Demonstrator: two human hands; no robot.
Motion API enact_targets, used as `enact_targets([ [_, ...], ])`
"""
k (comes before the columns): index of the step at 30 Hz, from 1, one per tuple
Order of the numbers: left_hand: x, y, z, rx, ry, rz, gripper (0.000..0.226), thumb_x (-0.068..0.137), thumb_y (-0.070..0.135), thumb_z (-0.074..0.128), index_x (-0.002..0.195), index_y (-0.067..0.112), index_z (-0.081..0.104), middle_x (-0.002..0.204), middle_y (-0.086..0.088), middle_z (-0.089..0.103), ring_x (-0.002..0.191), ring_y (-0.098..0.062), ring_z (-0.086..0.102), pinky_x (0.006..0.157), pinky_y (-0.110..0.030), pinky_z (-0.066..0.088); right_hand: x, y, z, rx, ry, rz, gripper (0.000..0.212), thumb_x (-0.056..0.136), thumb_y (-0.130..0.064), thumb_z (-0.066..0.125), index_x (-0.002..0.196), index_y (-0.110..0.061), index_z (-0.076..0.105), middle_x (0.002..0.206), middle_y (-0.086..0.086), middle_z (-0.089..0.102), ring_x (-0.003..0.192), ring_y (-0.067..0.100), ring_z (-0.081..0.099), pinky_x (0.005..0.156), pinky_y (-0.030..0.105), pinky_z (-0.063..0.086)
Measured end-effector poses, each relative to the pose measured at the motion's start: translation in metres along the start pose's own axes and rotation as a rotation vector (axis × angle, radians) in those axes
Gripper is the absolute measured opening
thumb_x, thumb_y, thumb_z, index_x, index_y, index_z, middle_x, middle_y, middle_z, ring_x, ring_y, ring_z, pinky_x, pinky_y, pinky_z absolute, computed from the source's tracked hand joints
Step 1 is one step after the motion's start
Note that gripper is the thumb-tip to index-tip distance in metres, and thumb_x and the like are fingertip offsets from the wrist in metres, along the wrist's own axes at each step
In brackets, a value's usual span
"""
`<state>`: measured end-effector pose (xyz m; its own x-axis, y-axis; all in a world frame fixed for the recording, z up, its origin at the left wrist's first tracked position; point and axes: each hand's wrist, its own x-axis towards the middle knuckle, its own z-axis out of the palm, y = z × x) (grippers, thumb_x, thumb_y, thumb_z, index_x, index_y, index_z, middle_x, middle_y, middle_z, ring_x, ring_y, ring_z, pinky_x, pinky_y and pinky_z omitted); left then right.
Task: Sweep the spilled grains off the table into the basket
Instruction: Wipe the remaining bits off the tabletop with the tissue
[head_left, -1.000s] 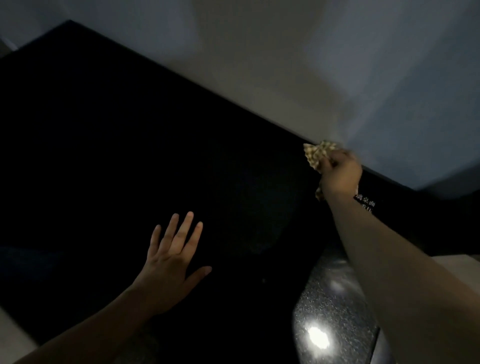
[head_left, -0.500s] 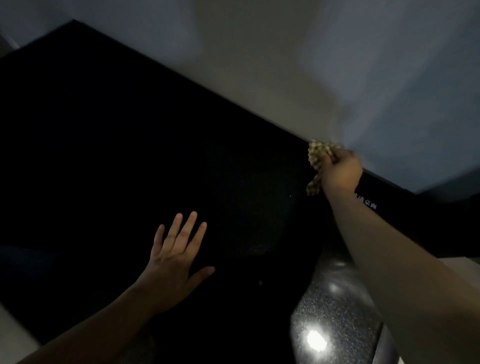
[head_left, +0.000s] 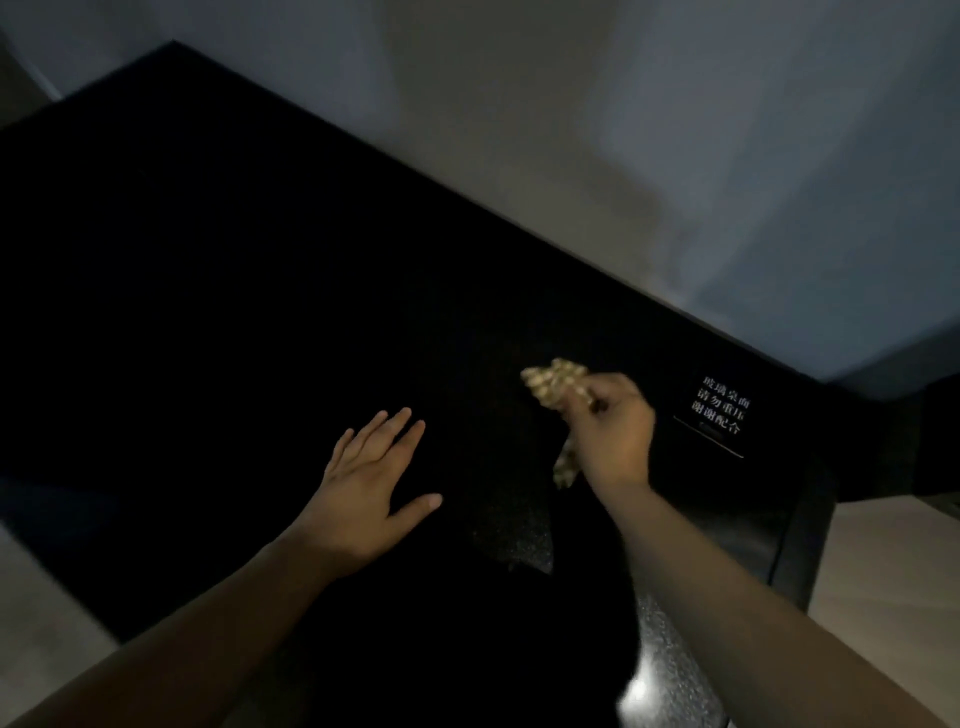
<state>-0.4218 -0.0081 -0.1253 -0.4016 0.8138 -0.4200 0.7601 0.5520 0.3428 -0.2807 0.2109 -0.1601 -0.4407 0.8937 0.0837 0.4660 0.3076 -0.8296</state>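
My right hand (head_left: 613, 436) is shut on a crumpled tan patterned cloth (head_left: 553, 383), held over the middle-right of the black glass table (head_left: 218, 270). One end of the cloth bunches out past my fingers, and another end hangs below my palm. My left hand (head_left: 371, 483) lies flat on the table with fingers spread, to the left of the cloth and apart from it. A faint band of tiny pale specks (head_left: 511, 525) shows on the dark top just in front of the cloth. No basket is in view.
A white printed notice (head_left: 719, 410) sits near the table's right end. The table's far edge meets a pale floor (head_left: 519, 130). A bright reflection (head_left: 636, 693) glints on a speckled surface at the bottom right. The scene is very dim.
My right hand has drawn the cloth back from the table's far edge toward me and to the left. My left hand has stayed flat on the table.
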Motion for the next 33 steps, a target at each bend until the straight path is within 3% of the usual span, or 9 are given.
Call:
enact_targets([
  [3,-0.010,-0.007,-0.011,-0.020,0.056,0.031,0.079,0.091,0.053,0.047,0.151,0.023,0.005,0.159,0.004,0.000,0.146,-0.011,-0.005,0.120,-0.036,0.005,0.032,0.005,-0.005,-0.141,0.134,0.031,0.016,0.084,-0.009,0.069,0.099,-0.004,0.072,0.098,0.010,0.062,0.094,0.025,0.059,0.085,0.022,0.043],
  [6,-0.023,-0.020,-0.012,-0.045,0.051,0.040,0.083,0.085,0.065,0.041,0.151,0.021,0.014,0.159,0.003,0.008,0.146,-0.013,0.000,0.120,-0.037,0.010,0.023,0.011,0.011,-0.245,0.073,0.074,0.018,0.086,-0.014,0.067,0.103,-0.008,0.071,0.107,0.010,0.060,0.103,0.027,0.055,0.091,0.033,0.043],
  [9,-0.036,-0.033,-0.006,-0.025,0.066,0.040,0.096,0.069,0.074,0.016,0.150,0.021,0.020,0.158,0.002,0.012,0.145,-0.012,0.002,0.120,-0.038,0.010,-0.026,0.003,0.030,-0.241,0.002,-0.055,0.008,0.084,-0.010,0.066,0.091,-0.011,0.069,0.099,0.006,0.059,0.095,0.021,0.052,0.080,0.025,0.037],
  [12,-0.048,-0.046,-0.001,-0.026,0.077,0.018,0.097,0.069,0.073,0.012,0.149,0.020,0.022,0.158,0.002,0.014,0.145,-0.013,0.003,0.120,-0.038,0.010,-0.085,-0.009,0.036,-0.209,-0.082,-0.147,0.008,0.085,-0.012,0.067,0.091,-0.015,0.070,0.096,-0.002,0.059,0.088,0.011,0.048,0.073,0.021,0.034],
  [16,-0.064,-0.057,0.001,-0.057,0.079,-0.009,0.097,0.070,0.072,0.014,0.149,0.017,0.026,0.157,0.000,0.015,0.146,-0.016,0.006,0.120,-0.037,0.009,-0.126,-0.019,0.034,-0.089,-0.229,-0.116,0.011,0.084,-0.009,0.069,0.093,-0.015,0.073,0.096,-0.008,0.060,0.093,0.011,0.055,0.083,0.022,0.045],
  [21,-0.073,-0.063,0.001,-0.022,0.038,0.010,0.085,0.082,0.068,0.034,0.150,0.019,0.018,0.159,0.001,0.004,0.146,-0.017,-0.001,0.120,-0.037,0.012,-0.061,-0.023,0.013,-0.148,0.127,0.016,0.012,0.084,-0.004,0.067,0.096,-0.004,0.071,0.096,0.008,0.060,0.092,0.030,0.059,0.082,0.026,0.042],
  [26,-0.071,-0.067,0.007,0.028,0.044,0.010,0.077,0.090,0.055,0.048,0.152,0.025,0.014,0.159,0.006,0.001,0.145,-0.013,-0.005,0.120,-0.035,0.010,-0.033,-0.009,0.018,-0.282,0.112,0.164,0.023,0.091,-0.015,0.062,0.113,-0.012,0.068,0.117,0.005,0.057,0.113,0.021,0.051,0.091,0.020,0.032],
  [30,-0.072,-0.072,0.011,-0.003,0.061,0.031,0.075,0.090,0.051,0.051,0.151,0.026,0.015,0.159,0.008,0.001,0.145,-0.011,-0.006,0.120,-0.036,0.010,-0.106,-0.016,0.042,-0.244,0.016,-0.012,0.014,0.089,-0.011,0.062,0.099,-0.011,0.071,0.104,0.003,0.059,0.099,0.019,0.053,0.083,0.016,0.034],
  [33,-0.075,-0.075,0.008,-0.033,0.067,0.052,0.072,0.091,0.048,0.051,0.151,0.024,0.020,0.159,0.008,0.005,0.146,-0.010,-0.001,0.120,-0.035,0.012,-0.177,-0.026,0.050,-0.180,-0.083,-0.135,0.020,0.087,-0.022,0.056,0.093,-0.015,0.073,0.096,-0.001,0.061,0.088,0.012,0.049,0.076,0.015,0.033],
])
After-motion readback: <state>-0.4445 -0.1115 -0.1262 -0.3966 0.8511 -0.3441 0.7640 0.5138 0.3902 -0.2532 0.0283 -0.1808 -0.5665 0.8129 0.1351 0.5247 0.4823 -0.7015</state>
